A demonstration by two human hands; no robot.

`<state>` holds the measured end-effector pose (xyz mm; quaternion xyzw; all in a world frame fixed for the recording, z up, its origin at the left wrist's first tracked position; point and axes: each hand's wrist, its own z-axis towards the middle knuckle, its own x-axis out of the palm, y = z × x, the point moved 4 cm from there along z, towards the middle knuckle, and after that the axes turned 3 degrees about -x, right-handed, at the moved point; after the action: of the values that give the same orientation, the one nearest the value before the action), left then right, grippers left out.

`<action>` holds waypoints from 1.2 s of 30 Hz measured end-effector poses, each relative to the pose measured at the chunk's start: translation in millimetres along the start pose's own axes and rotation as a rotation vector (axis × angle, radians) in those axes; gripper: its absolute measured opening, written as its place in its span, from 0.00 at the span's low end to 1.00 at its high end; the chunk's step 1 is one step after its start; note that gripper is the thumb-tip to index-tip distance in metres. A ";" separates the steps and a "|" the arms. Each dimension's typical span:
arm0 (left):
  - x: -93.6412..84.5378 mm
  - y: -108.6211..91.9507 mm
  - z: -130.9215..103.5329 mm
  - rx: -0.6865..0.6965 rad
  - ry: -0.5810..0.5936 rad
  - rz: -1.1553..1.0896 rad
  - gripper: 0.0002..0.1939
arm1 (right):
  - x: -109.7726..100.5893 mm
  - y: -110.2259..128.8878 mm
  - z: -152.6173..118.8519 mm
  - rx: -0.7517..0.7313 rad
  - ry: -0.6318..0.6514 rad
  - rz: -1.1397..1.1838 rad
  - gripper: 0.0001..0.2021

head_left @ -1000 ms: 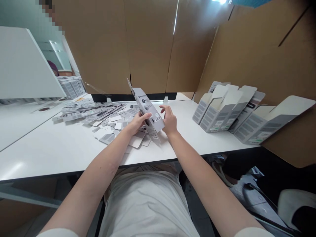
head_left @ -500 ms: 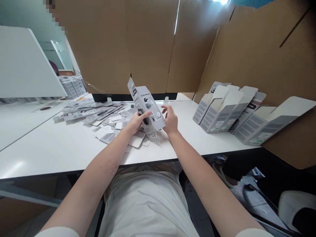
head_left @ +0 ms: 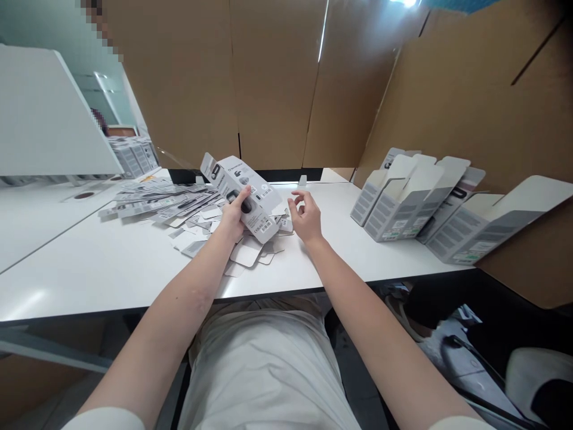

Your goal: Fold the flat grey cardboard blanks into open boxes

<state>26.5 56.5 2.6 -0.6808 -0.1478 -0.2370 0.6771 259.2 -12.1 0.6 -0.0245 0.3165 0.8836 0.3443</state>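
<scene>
My left hand [head_left: 235, 214] grips a printed grey-and-white carton [head_left: 256, 218], thumb on its near face. The carton tilts above the table, its top leaning to the left and one end flap standing up. To the right of it hovers my right hand [head_left: 306, 216], fingers curled loosely apart with nothing in them, not touching the carton. Beneath and left of the carton spreads a heap of flat, unfolded cartons [head_left: 179, 206]. Several opened-up cartons [head_left: 400, 200] stand at the right side of the table, flaps raised.
Tall brown cardboard panels [head_left: 273, 89] wall off the back and right of the white table [head_left: 111, 269]. More cartons [head_left: 134, 156] are stacked at the far left behind a white partition [head_left: 49, 113]. A chair [head_left: 537, 382] and a person's foot [head_left: 409, 319] show below right.
My left hand has moved left and turned the carton, which now leans further left with its near face toward me. My right hand stays nearly in place, now farther from the carton.
</scene>
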 end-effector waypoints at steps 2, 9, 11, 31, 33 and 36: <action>3.2 0.8 -4.3 0.037 -0.054 0.002 0.38 | 1.0 -0.7 0.7 0.023 -0.008 0.041 0.17; 15.5 4.1 -17.7 0.022 -0.013 0.177 0.32 | 5.0 1.6 1.2 0.148 0.079 0.116 0.22; 14.3 5.4 -17.1 0.018 0.001 0.206 0.32 | 7.0 2.1 0.5 0.182 0.125 0.116 0.24; 15.0 12.6 -19.0 -0.022 0.093 0.366 0.33 | 27.9 1.6 -9.8 0.514 0.372 0.632 0.38; 13.7 12.8 -16.4 -0.008 0.094 0.308 0.32 | 28.2 0.4 -10.7 0.517 0.394 0.629 0.39; 11.5 12.6 -12.6 0.001 0.065 0.206 0.30 | 30.4 -0.4 -13.4 0.523 0.441 0.637 0.38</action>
<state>41.2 42.1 -2.4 -0.6840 -0.0553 -0.1880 0.7027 234.0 -1.6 -18.3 -0.0257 0.5860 0.8095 -0.0252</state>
